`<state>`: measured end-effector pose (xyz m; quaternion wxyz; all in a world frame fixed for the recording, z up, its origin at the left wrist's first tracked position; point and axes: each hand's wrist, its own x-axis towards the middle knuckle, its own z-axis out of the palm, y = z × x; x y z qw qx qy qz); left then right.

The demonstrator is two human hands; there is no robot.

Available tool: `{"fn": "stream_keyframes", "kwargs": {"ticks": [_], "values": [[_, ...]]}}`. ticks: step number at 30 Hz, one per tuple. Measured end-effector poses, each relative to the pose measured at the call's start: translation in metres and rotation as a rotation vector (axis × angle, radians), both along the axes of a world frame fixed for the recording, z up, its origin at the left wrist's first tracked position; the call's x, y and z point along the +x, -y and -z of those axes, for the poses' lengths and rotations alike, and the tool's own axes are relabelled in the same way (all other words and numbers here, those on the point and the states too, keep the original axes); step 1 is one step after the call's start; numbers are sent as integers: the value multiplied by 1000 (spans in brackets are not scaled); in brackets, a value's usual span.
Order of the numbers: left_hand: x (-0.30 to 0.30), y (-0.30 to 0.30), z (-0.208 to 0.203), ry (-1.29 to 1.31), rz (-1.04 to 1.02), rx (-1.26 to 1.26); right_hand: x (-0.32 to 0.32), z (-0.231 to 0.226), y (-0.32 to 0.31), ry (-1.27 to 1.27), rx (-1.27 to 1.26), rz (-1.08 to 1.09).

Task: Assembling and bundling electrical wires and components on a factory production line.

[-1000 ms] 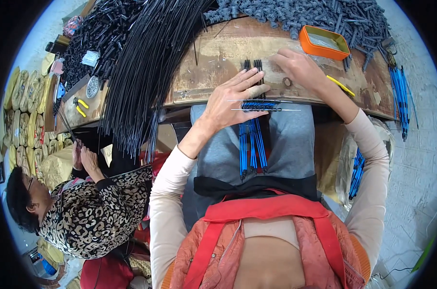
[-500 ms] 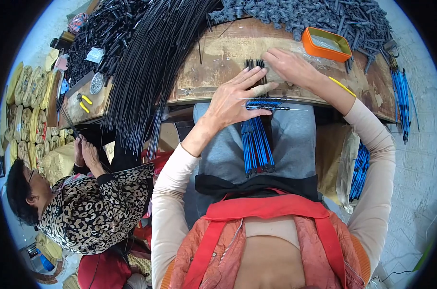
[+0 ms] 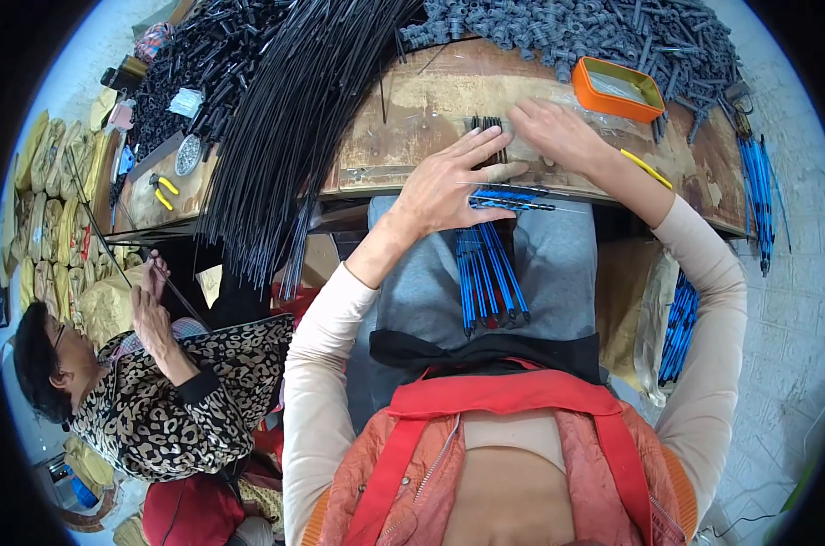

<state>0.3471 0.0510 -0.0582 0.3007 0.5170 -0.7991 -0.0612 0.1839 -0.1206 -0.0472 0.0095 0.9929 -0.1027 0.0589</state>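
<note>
My left hand [image 3: 449,187] stretches over the table's front edge, fingers extended and thumb apart. A few blue rods with black fittings and thin pale tips [image 3: 513,200] lie crosswise in the crook between its thumb and taped forefinger. Beneath, a bundle of blue rods [image 3: 490,278] with black ends runs down over my lap. Beyond the fingers, several black rod ends [image 3: 487,122] rest on the wood, touched by the fingertips. Just right of them, my right hand [image 3: 558,135] is closed with curled fingers; what they pinch, if anything, is hidden.
On the wooden table [image 3: 394,100] lie long black rods [image 3: 294,118], grey plastic fittings [image 3: 558,32] and an orange box [image 3: 617,89]. Yellow-handled pliers [image 3: 165,191] lie left. More blue rods [image 3: 763,200] hang at right. A co-worker [image 3: 158,400] handles a thin rod at left.
Both my hands have shifted slightly right, and the crosswise rods and black ends have moved with them. The co-worker's hands have moved apart, a long thin rod now slanting beside them.
</note>
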Motion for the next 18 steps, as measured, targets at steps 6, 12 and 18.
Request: {"fn": "stream_keyframes", "kwargs": {"ticks": [6, 12, 18], "values": [[4, -1, 2, -12, -9, -4, -18, -46, -20, 87, 228, -91], [10, -10, 5, -95, 32, -36, -7, -8, -103, 440, 922, -206], [-3, -13, -5, -430, 4, 244, -12, -33, -110, 542, 985, 100]]}}
